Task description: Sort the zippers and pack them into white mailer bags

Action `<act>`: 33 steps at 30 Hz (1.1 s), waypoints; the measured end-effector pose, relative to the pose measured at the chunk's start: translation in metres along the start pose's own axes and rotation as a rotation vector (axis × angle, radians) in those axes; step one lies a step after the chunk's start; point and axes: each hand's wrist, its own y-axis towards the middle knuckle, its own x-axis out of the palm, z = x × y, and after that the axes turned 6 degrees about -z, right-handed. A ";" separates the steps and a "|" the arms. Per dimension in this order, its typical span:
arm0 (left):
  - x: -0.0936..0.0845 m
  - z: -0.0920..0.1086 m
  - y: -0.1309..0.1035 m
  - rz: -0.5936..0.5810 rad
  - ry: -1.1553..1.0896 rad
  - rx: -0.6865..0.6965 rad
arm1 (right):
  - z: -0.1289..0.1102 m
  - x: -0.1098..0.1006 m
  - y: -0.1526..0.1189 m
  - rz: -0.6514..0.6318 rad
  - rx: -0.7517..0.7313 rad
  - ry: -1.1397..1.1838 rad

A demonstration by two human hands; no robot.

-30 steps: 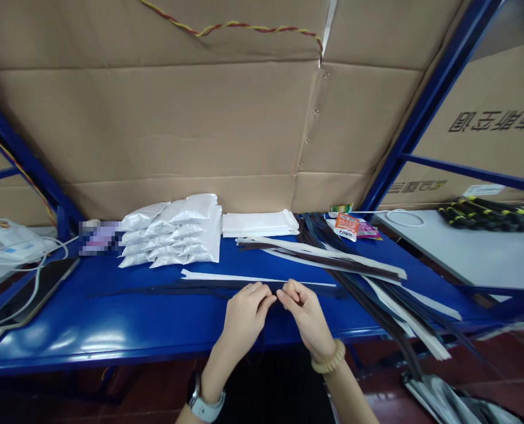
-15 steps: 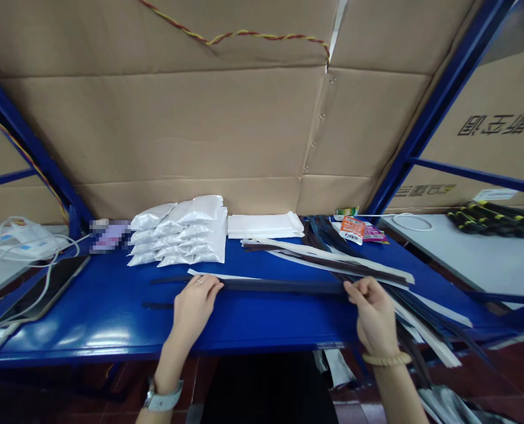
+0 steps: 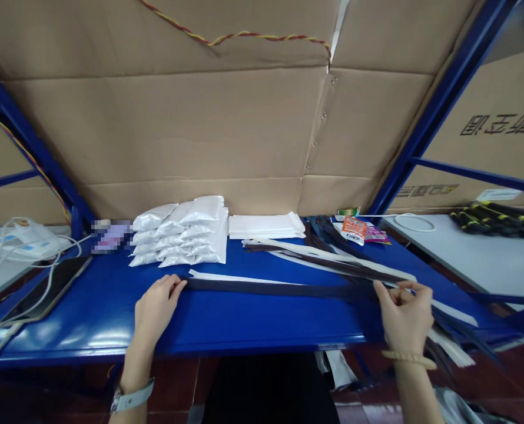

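Note:
A long dark strip (image 3: 271,288) stretches nearly level above the blue table (image 3: 253,324). My left hand (image 3: 158,306) pinches its left end, and my right hand (image 3: 405,315) is closed on it at the right. Just behind the strip lies a thin white strip (image 3: 244,278). White and dark brown strips (image 3: 332,259) lie in a loose bundle behind and beside my right hand. Whether the dark strip is one layer or more cannot be made out.
Stacked white packets (image 3: 180,232) stand at the back left, beside flat white packets (image 3: 266,226). A phone (image 3: 47,291) with white cables lies at the left. Small orange (image 3: 354,228) and purple packets are at the back right, near a blue frame post (image 3: 438,112).
My hands have moved apart, the left one leftward and the right one rightward. More of the dark strip now shows between them, and its loose left ends no longer show.

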 end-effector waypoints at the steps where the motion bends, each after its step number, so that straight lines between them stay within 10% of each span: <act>1: 0.000 0.000 0.000 -0.010 -0.004 -0.006 | -0.006 -0.001 -0.001 0.014 -0.010 -0.038; 5: -0.001 0.004 -0.001 0.031 0.014 -0.017 | -0.027 0.003 -0.004 0.027 -0.129 -0.125; 8: -0.001 0.013 -0.004 0.139 0.063 0.008 | -0.044 0.019 0.000 -0.200 -0.295 -0.118; 14: 0.006 0.061 -0.012 0.266 0.050 0.115 | -0.106 0.086 0.014 -0.713 -0.618 -0.206; 22: 0.018 0.103 -0.019 0.209 -0.062 0.239 | -0.159 0.170 0.021 -0.817 -0.711 -0.554; 33: 0.012 0.101 -0.018 0.070 -0.356 0.187 | -0.164 0.105 -0.008 -1.106 -0.737 -0.020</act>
